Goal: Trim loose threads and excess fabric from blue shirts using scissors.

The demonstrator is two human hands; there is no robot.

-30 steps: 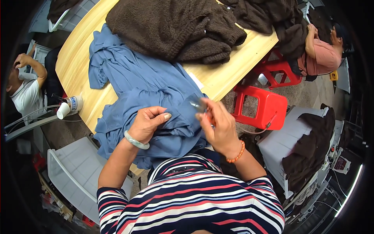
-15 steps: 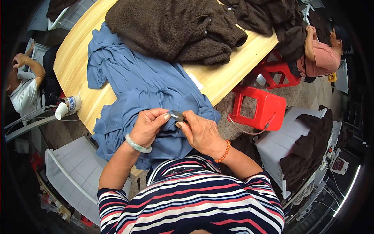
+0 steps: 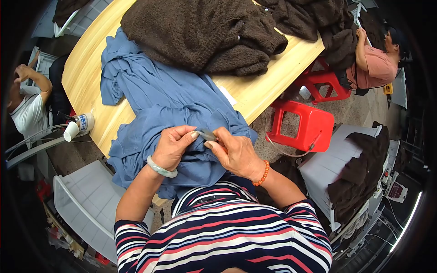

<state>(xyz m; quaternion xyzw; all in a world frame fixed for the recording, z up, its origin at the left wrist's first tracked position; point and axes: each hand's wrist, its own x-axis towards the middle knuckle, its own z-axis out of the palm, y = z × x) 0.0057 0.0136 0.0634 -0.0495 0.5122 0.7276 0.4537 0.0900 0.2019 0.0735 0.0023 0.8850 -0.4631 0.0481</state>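
A blue garment [image 3: 159, 91] lies bunched over the table's near edge and hangs down in front of me. Above its folds my right hand [image 3: 239, 154] grips a small, dark, flat-sided metal tool, which looks like thread snips [image 3: 207, 134]. Thumb and forefinger of my left hand [image 3: 172, 148] are pinched together at the tip of the tool, over the blue cloth. What exactly lies in that pinch is too small to make out. My left wrist wears a pale bangle, my right one an orange bead bracelet.
Dark brown knitted garments [image 3: 200, 36] are heaped on the wooden table [image 3: 84, 68]. A white cup [image 3: 71, 130] is beside a container at its left corner. Red stools [image 3: 314, 129] are at right. Grey bins [image 3: 86, 200] flank me. Two people sit beyond, left and right.
The thread snips have turned slightly in my right hand and now look blurred. My left hand has barely moved, and the blue garment lies nearly the same.
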